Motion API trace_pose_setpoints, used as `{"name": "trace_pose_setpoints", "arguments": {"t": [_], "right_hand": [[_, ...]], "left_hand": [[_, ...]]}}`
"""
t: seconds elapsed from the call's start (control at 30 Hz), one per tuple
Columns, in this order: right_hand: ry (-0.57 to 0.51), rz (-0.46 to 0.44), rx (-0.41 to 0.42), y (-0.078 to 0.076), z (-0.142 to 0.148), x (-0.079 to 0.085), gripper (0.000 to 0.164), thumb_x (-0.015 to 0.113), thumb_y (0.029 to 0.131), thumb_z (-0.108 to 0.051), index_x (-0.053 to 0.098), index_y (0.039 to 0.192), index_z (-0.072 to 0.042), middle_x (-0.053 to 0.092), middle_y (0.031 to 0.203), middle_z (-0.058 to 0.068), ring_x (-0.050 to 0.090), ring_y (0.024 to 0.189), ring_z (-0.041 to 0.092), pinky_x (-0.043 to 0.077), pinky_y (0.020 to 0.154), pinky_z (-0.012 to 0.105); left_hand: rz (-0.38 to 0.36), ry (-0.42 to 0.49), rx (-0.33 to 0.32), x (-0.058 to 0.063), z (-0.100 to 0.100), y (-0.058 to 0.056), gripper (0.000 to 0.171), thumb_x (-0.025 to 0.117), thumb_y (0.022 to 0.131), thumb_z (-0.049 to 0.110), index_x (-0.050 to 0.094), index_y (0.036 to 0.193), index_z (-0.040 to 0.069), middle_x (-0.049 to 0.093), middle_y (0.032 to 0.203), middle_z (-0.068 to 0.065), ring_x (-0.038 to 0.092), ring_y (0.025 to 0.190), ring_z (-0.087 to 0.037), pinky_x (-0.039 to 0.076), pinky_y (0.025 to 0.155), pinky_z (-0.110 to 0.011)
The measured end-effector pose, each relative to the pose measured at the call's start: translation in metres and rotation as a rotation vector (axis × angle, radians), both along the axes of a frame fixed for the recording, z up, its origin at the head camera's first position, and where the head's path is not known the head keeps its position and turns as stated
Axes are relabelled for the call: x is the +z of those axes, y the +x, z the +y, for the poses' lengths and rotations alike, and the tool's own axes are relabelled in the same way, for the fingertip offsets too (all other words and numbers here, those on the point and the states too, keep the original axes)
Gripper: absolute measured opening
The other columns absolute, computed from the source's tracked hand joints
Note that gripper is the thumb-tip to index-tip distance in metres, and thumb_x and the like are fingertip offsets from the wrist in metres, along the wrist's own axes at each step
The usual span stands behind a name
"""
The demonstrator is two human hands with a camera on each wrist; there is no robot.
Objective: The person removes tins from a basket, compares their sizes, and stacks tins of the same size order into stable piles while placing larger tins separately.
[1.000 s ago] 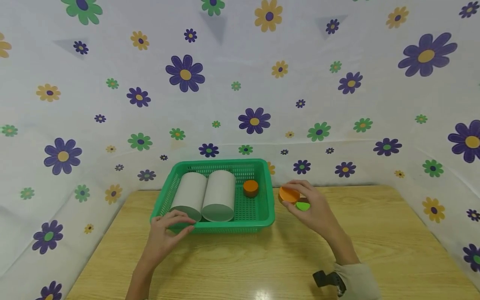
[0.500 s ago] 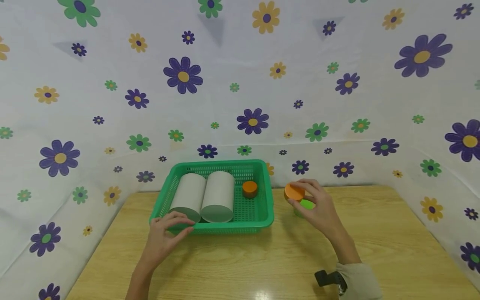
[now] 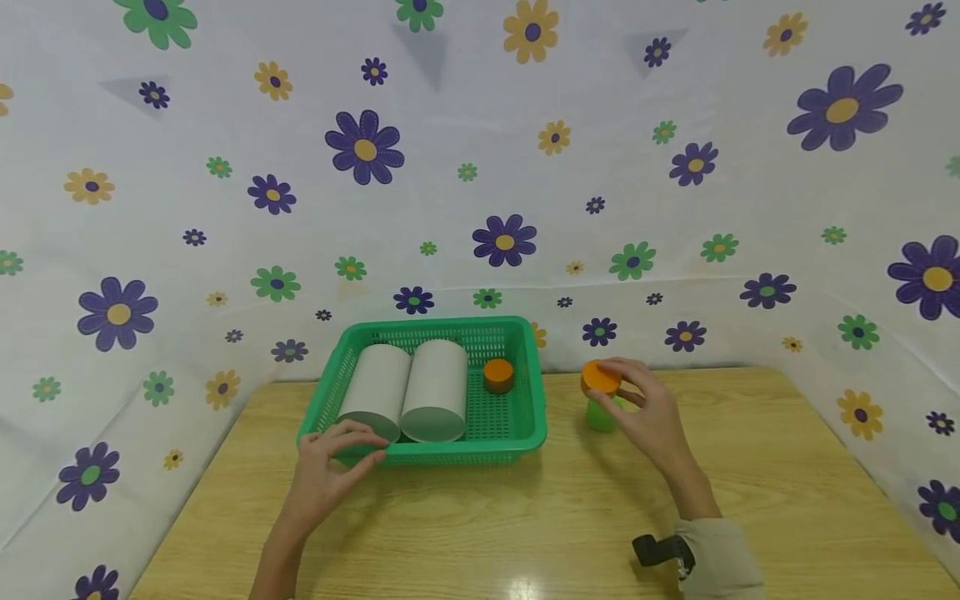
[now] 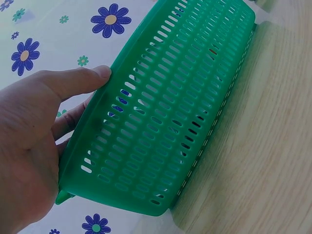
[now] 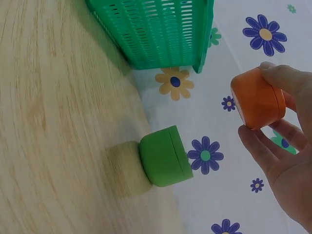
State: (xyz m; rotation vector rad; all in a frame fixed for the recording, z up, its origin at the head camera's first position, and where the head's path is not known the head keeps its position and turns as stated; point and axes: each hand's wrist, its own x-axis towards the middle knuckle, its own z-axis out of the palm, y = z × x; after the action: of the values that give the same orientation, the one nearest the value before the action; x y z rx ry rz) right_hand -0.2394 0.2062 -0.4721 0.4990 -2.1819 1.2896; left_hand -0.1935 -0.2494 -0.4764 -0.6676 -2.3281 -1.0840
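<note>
My left hand [image 3: 330, 471] grips the near rim of a green plastic basket [image 3: 480, 450] at its left part; in the left wrist view the thumb lies at the rim and the other fingers go behind it. Between thumb and fingers, my right hand [image 3: 647, 417] holds a small orange lidded pot [image 5: 258, 99]. Below it a similar green pot [image 5: 164, 156] stands upright on the table, with a gap between the two in the right wrist view. Inside the basket lie two white cylinders [image 3: 435, 392], side by side, and another small orange pot [image 3: 498, 377] to their right.
The wooden table [image 3: 480, 533] reaches back to a white cloth [image 3: 450, 208] printed with flowers. The basket stands near the table's back edge, left of the green pot. A dark strap [image 3: 660, 552] hangs at the right sleeve [image 3: 716, 554].
My right hand has moved right with the orange pot, from beside the basket to above the green pot, whose front now shows more. The left hand has stayed on the basket rim.
</note>
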Motion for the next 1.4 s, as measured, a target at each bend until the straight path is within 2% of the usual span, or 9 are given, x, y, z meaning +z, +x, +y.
{"name": "trace_pose_setpoints", "arguments": {"t": [0.17, 0.4, 0.57, 0.8, 1.03, 1.2, 1.3, 1.4], "right_hand": [[-0.032, -0.051, 0.005, 0.001, 0.004, -0.003, 0.045, 0.081, 0.086, 0.002, 0.067, 0.129, -0.001, 0.062, 0.131, 0.016, 0.062, 0.117, 0.035, 0.057, 0.084, 0.041], [-0.078, -0.128, -0.003, 0.0, 0.008, -0.01, 0.042, 0.079, 0.091, -0.009, 0.067, 0.131, -0.006, 0.062, 0.131, 0.012, 0.061, 0.119, 0.031, 0.054, 0.087, 0.024], [-0.092, -0.131, -0.014, -0.001, 0.011, -0.014, 0.042, 0.079, 0.091, -0.008, 0.067, 0.131, -0.005, 0.063, 0.131, 0.013, 0.062, 0.119, 0.034, 0.053, 0.087, 0.021], [-0.1, -0.137, -0.015, -0.003, 0.012, -0.02, 0.04, 0.079, 0.091, -0.008, 0.068, 0.129, -0.003, 0.064, 0.13, 0.016, 0.063, 0.119, 0.039, 0.054, 0.088, 0.03], [-0.059, -0.185, -0.039, -0.005, 0.013, -0.026, 0.04, 0.077, 0.094, -0.012, 0.066, 0.132, -0.003, 0.062, 0.131, 0.015, 0.062, 0.12, 0.038, 0.054, 0.09, 0.03], [-0.046, -0.177, -0.039, -0.006, 0.014, -0.029, 0.041, 0.078, 0.093, -0.01, 0.067, 0.131, -0.003, 0.064, 0.13, 0.017, 0.063, 0.119, 0.039, 0.054, 0.09, 0.041], [-0.041, -0.163, -0.043, -0.004, 0.012, -0.028, 0.041, 0.078, 0.092, -0.006, 0.066, 0.13, 0.001, 0.064, 0.129, 0.021, 0.063, 0.118, 0.043, 0.053, 0.09, 0.048], [-0.036, -0.16, -0.044, 0.006, 0.006, -0.014, 0.039, 0.077, 0.091, 0.001, 0.065, 0.128, 0.007, 0.063, 0.127, 0.026, 0.063, 0.116, 0.047, 0.052, 0.089, 0.053]], "left_hand": [[0.004, 0.001, -0.001, 0.0, 0.0, 0.001, 0.023, 0.087, 0.077, 0.001, 0.08, 0.094, 0.016, 0.07, 0.099, 0.009, 0.062, 0.098, -0.007, 0.019, 0.081, -0.041], [0.025, 0.02, -0.015, 0.0, 0.0, -0.001, 0.024, 0.087, 0.077, 0.001, 0.08, 0.094, 0.016, 0.07, 0.099, 0.009, 0.062, 0.096, -0.009, 0.019, 0.08, -0.042], [0.027, 0.022, -0.022, 0.0, 0.001, -0.003, 0.024, 0.088, 0.076, 0.001, 0.08, 0.094, 0.015, 0.07, 0.099, 0.01, 0.062, 0.096, -0.009, 0.019, 0.08, -0.044], [0.022, 0.021, -0.014, 0.0, 0.0, -0.002, 0.024, 0.087, 0.078, 0.003, 0.08, 0.094, 0.018, 0.07, 0.098, 0.011, 0.062, 0.096, -0.009, 0.019, 0.08, -0.044], [0.011, 0.025, -0.013, 0.001, 0.0, -0.001, 0.022, 0.087, 0.079, 0.004, 0.08, 0.095, 0.018, 0.069, 0.098, 0.01, 0.062, 0.096, -0.009, 0.019, 0.08, -0.045], [0.009, 0.026, -0.013, 0.001, 0.0, 0.0, 0.022, 0.087, 0.079, 0.004, 0.08, 0.095, 0.017, 0.069, 0.098, 0.011, 0.062, 0.096, -0.009, 0.019, 0.08, -0.044], [0.011, 0.027, -0.017, 0.001, 0.0, 0.0, 0.021, 0.087, 0.079, 0.004, 0.08, 0.094, 0.016, 0.069, 0.098, 0.01, 0.062, 0.096, -0.009, 0.019, 0.08, -0.045], [0.012, 0.031, -0.022, 0.001, 0.0, -0.001, 0.02, 0.087, 0.079, 0.004, 0.08, 0.094, 0.015, 0.07, 0.098, 0.01, 0.062, 0.096, -0.01, 0.019, 0.08, -0.045]]}}
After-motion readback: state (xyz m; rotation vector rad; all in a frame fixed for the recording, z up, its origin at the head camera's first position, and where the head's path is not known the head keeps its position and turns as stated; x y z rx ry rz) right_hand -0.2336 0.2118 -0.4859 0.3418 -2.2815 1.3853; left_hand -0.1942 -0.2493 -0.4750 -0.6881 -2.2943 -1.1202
